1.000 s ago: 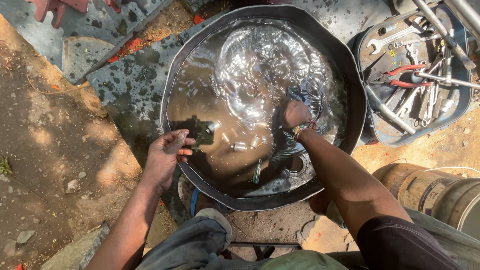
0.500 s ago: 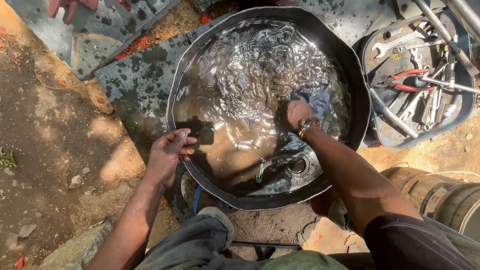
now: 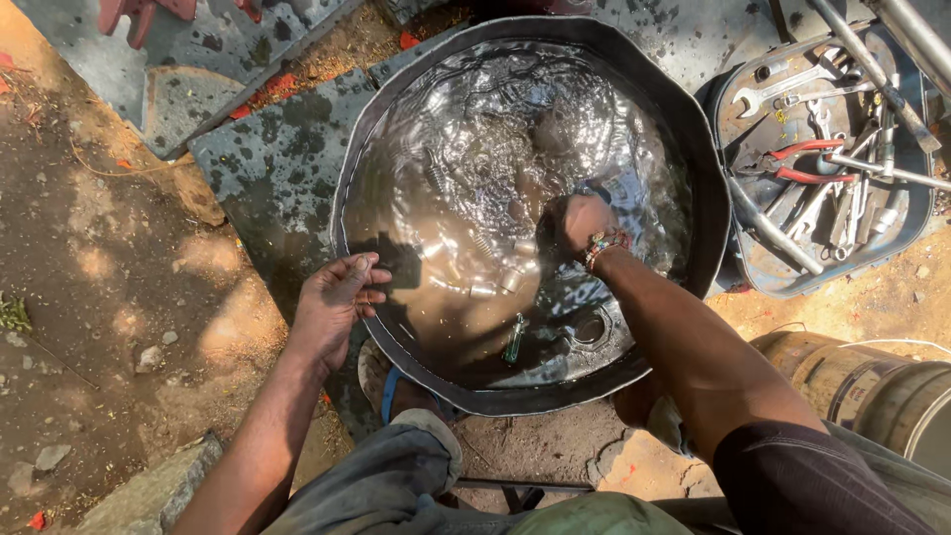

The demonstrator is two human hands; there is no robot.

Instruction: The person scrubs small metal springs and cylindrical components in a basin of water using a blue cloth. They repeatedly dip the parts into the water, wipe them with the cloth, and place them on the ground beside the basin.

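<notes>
Right hand (image 3: 580, 223) down in muddy water of big metal tub (image 3: 708, 198), fingers hidden, cannot tell grip. Left hand (image 3: 332, 302) rests on tub rim, fingers curled together, empty.

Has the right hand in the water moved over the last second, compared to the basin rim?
Yes, slightly. The right hand has drifted from near the basin's right wall toward the middle of the water, still submerged. The left hand stays at the near-left rim.

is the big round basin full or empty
Full: rippling murky water covers the basin floor, and the right hand dips into it.
</notes>
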